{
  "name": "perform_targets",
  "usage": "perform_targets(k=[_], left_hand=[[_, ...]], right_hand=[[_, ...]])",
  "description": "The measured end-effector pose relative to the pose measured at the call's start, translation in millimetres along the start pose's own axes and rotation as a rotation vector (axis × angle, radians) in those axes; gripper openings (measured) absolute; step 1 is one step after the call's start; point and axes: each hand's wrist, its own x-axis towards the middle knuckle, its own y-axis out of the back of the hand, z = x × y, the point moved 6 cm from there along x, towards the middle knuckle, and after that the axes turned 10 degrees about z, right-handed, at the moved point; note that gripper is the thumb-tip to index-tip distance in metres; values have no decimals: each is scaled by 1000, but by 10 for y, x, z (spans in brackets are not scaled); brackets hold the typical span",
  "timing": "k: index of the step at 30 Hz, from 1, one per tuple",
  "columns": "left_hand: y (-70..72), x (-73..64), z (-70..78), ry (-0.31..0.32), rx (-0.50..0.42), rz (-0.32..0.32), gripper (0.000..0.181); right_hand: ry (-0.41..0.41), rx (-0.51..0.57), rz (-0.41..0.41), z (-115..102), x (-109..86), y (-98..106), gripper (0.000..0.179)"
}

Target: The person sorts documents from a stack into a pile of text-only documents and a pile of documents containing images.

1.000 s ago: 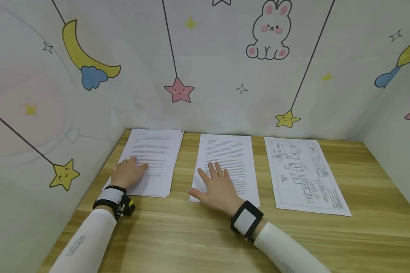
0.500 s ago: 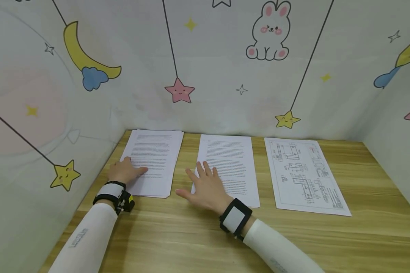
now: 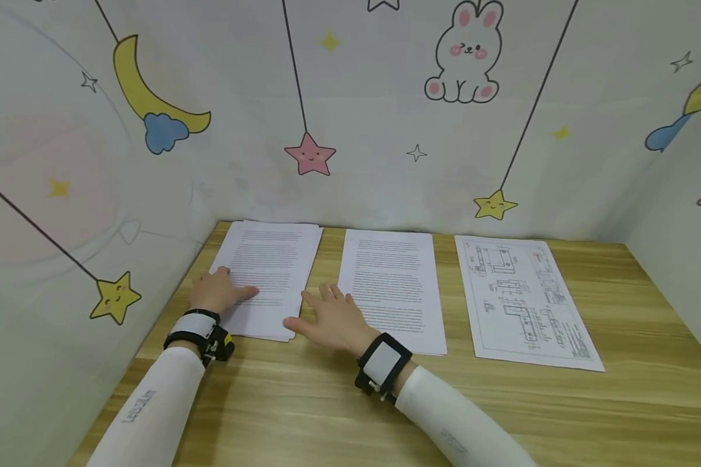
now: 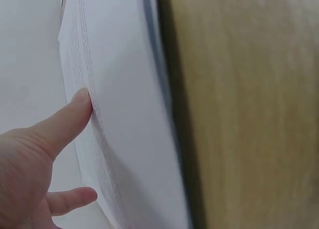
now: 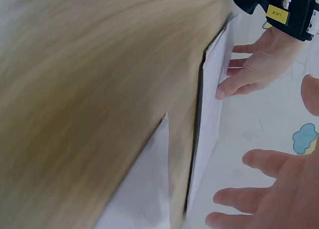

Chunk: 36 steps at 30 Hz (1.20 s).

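A stack of printed text sheets (image 3: 268, 259) lies at the left of the table. On its left side my left hand (image 3: 213, 290) rests, thumb stretched across the top page and the other fingers along the left edge. The left wrist view shows the thumb (image 4: 65, 121) straight, its tip at the printed lines. My right hand (image 3: 332, 319), fingers spread, is between this stack and a middle stack of text sheets (image 3: 393, 279). Its thumb reaches the left stack's lower right corner in the head view. The right wrist view shows its fingers (image 5: 244, 199) extended, holding nothing.
To the right lies a sheet with technical drawings (image 3: 525, 298). The papers sit on a wood-grain table (image 3: 303, 415) against a back wall (image 3: 362, 188) with cartoon prints, and side walls stand at left and right.
My right hand has moved left, off the middle stack to the gap beside the left stack. My left hand has slid to the left stack's edge, and that stack has shifted slightly right.
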Motion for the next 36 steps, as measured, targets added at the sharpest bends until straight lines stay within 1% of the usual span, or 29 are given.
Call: perform_targets(k=[3,7,13,17,21,24,28,31,33,36], left_hand=[[2,-20,18,-7,-10,-6,92],[6,-38,47,-21,-21,2,90],[13,-58,80,-33,-15,15,89],[12,-62,99,-29,-14,21,87],[-9,-62,86,-20,-12,17,88],[-16,-65,72,-10,-34,19,90],[-8,-56,38,9,-66,47,88],[3,-50,16,18,-73,68,84],[6,-48,6,23,-74,71,82],[19,-55,12,26,-80,73,78]], right_hand=[[-7,51,-51,-27,61,-90,76],[11,71,-96,-94,152,-203,72],[19,68,-125,-213,244,-269,67],[29,56,-132,-237,272,-290,65],[48,79,-118,-211,285,-304,62],[42,127,-93,-182,288,-302,59],[12,193,-74,-156,283,-287,56],[-22,253,-66,-145,272,-266,54],[-52,318,-49,-134,272,-249,51],[-101,423,0,-112,272,-199,47]])
